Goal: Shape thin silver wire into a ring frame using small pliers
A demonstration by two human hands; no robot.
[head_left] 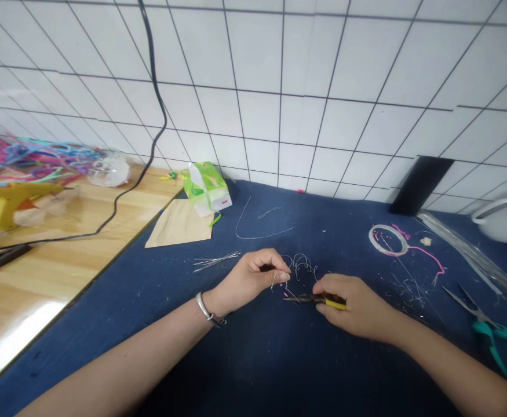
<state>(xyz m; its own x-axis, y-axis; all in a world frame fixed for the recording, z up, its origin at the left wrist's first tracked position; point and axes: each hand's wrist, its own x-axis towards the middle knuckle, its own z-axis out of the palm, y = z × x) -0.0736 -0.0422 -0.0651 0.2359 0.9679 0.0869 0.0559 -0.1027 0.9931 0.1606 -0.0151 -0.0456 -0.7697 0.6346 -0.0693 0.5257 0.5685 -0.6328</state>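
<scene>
My left hand [255,275] pinches a thin wire [288,288] that carries small pink bits, its thumb and forefinger pressed together. From the right, my right hand [351,301] is wrapped around pliers [334,302] with yellow handles and dark jaws. The jaws point left, close to the wire and the pink bits below my left fingertips. Whether they grip the wire is too small to tell. Just behind both hands lies a tangle of curled wire [304,263] on the dark blue cloth [236,359].
Straight wires [216,262] lie left, a bent wire [259,238] behind. A green tissue pack [207,188] rests by a beige sheet [181,225]. Rightward are a white ring dish [371,236], teal-handled pliers [481,315] and a white mug [505,219]. A yellow glue gun [7,202] lies far left.
</scene>
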